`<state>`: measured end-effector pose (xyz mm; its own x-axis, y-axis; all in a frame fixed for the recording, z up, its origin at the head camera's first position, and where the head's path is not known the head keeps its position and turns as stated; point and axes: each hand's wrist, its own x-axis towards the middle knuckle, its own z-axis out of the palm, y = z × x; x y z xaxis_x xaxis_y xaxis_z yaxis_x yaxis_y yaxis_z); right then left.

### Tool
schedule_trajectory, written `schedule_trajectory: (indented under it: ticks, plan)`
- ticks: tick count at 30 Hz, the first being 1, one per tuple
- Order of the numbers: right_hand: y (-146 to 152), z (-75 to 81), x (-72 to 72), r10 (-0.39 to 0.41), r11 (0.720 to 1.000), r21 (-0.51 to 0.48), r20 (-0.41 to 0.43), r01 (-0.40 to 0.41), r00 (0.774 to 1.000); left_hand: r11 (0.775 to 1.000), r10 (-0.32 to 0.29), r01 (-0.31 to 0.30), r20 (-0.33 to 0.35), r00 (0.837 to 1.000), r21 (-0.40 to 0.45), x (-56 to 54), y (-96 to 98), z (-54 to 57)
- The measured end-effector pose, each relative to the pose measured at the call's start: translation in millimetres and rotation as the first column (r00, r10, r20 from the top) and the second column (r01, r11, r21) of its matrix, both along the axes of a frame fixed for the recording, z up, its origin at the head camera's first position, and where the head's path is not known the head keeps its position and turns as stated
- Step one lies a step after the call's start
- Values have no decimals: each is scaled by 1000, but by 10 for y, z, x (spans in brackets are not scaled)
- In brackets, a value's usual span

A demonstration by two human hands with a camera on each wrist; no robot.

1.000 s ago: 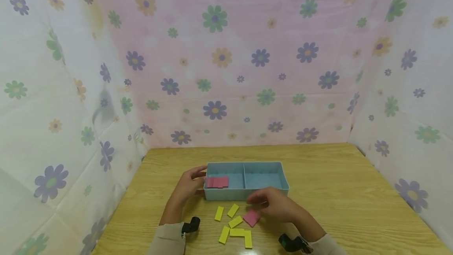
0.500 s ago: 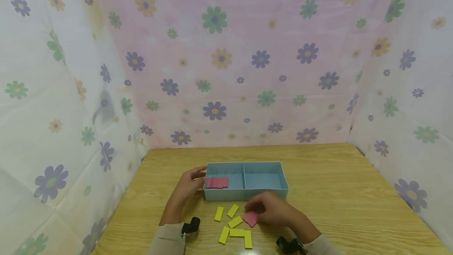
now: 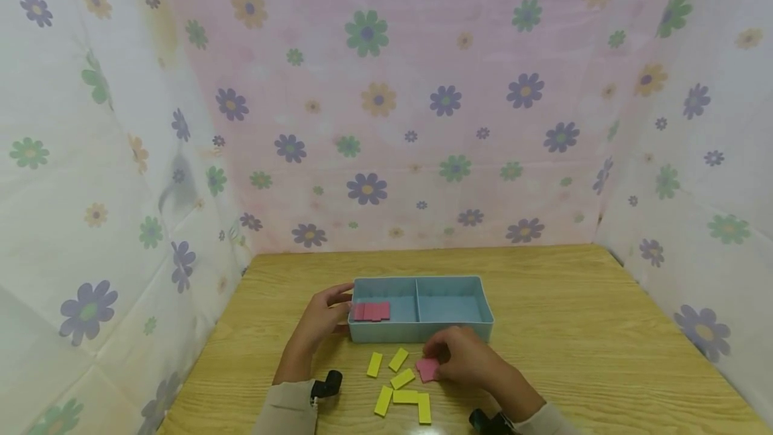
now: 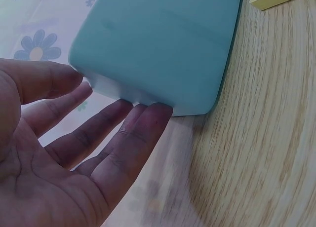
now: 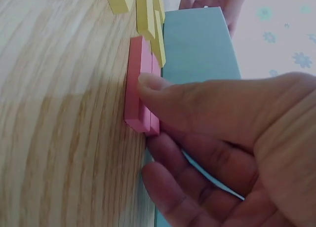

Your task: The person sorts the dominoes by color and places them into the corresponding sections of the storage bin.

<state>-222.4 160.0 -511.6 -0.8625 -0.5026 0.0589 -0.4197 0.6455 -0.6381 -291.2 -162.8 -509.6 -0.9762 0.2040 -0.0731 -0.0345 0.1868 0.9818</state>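
My left hand (image 3: 322,317) is at the left end of a light blue two-section box (image 3: 386,334). In the left wrist view its nearly straight fingers touch the box's end wall (image 4: 153,49). Two pink blocks (image 3: 428,369) lie side by side on the table in front of the box. My right hand (image 3: 468,358) pinches them, its thumb (image 5: 155,82) on the near pink block (image 5: 133,84) and its other fingers curled beyond, partly hidden. Several more pink blocks (image 3: 373,311) lie together in the box's left section.
Several yellow blocks (image 3: 402,378) lie scattered on the wooden table (image 3: 580,341), left of the pink pair and in front of the box. The box's divider (image 3: 417,301) splits it in two. Flowered cloth (image 3: 398,119) hangs behind and at both sides.
My right hand has come down and closed its fingers on the pink blocks, which have turned slightly. The left hand and the box stay where they were.
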Motion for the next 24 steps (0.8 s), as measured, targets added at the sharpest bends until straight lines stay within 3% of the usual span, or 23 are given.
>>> schedule_trajectory:
  ticks: [17,24]
  plan:
    - [-70,77,96,-142,986,78,-52,145,989,1000,-20,20,-13,1000,2,-19,-11,-7]
    - [-74,69,113,-183,979,87,-23,184,983,1000,-6,6,-7,1000,-14,-9,-2,0]
